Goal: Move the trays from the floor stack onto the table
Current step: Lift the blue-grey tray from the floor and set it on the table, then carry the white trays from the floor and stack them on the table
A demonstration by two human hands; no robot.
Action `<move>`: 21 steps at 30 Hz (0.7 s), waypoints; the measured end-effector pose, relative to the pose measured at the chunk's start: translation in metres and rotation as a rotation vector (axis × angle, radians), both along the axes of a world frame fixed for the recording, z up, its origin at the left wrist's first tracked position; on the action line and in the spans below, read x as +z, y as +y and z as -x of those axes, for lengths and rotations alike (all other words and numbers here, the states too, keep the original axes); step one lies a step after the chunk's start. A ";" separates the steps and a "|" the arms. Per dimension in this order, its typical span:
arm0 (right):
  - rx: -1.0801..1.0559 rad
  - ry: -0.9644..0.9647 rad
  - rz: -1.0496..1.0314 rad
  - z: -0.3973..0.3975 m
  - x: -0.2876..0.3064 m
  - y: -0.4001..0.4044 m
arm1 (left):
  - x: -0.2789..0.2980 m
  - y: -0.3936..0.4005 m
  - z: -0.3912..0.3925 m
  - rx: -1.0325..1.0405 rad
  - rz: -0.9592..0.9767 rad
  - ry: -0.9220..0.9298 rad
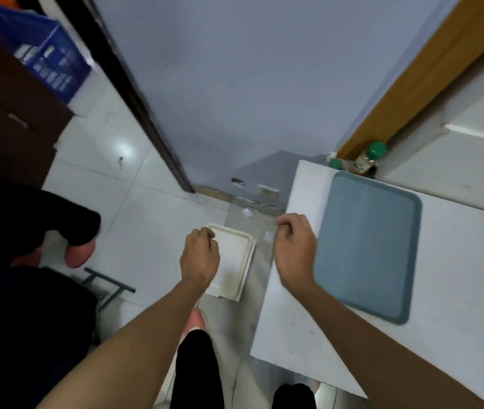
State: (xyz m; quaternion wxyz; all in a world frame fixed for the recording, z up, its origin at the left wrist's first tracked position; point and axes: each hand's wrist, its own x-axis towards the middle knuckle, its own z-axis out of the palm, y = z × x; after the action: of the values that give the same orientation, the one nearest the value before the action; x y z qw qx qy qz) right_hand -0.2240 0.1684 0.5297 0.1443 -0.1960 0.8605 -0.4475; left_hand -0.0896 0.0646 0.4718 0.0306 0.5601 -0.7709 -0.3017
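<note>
A small stack of cream-white trays (233, 258) lies on the tiled floor just left of the white table (293, 326). A blue-grey tray (367, 246) lies flat on the table top. My left hand (199, 258) hovers over the left part of the floor stack, fingers curled, holding nothing. Over the table's left edge hangs my right hand (295, 246), beside the blue-grey tray, fingers also curled and empty. Both hands look well above the floor.
Two green-capped bottles (367, 160) stand at the table's far corner by a wooden door frame (412, 78). Another person's leg and pink slipper (79, 252) are on the left, near a dark metal frame (107, 284). My own pink slipper (195, 320) is below the stack.
</note>
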 end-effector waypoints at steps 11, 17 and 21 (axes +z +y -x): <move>0.163 -0.886 -0.536 -0.123 -0.200 -0.103 | -0.150 -0.071 -0.128 0.037 -0.434 -0.342; 0.008 -0.931 -0.718 -0.130 -0.371 -0.097 | -0.284 -0.074 -0.151 -0.004 -0.535 -0.352; -0.136 -0.976 -0.722 -0.129 -0.465 -0.087 | -0.383 -0.082 -0.152 -0.086 -0.556 -0.308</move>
State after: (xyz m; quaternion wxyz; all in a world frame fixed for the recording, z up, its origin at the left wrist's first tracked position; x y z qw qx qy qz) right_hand -0.0952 0.0816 0.0645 0.5503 0.1483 0.8031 -0.1739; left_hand 0.0622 -0.0177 0.0888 -0.2535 0.5530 -0.6776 -0.4133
